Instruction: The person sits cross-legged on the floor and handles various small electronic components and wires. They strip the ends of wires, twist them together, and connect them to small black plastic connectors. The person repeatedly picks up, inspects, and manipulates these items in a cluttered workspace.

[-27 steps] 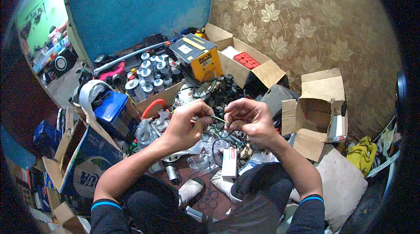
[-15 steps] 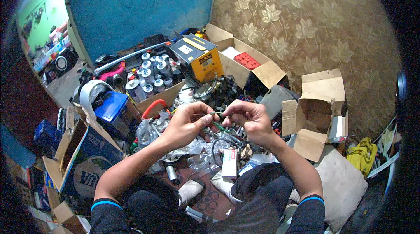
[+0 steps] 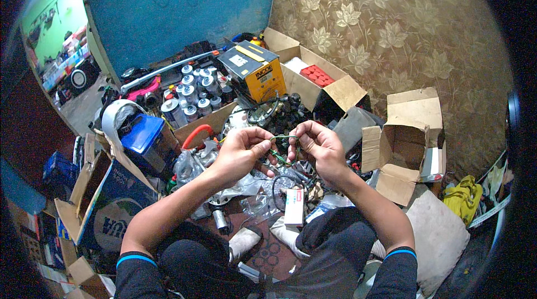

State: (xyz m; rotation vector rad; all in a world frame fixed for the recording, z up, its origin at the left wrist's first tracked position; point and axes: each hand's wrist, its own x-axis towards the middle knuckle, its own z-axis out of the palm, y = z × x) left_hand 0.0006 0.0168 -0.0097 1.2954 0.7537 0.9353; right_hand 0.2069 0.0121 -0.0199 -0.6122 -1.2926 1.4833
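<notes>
We hold a thin green wire point(image 3: 284, 148) between our two hands, above the clutter of parts on the floor. It looks like a small bent loop, with its top strand running left to right from one hand to the other. The left hand point(image 3: 241, 153) has its fingers closed together, pinching the left end of the wire. The right hand point(image 3: 318, 148) also has its fingers curled tight, clamped on the right end. A small white box point(image 3: 293, 207) lies below, near our knees.
</notes>
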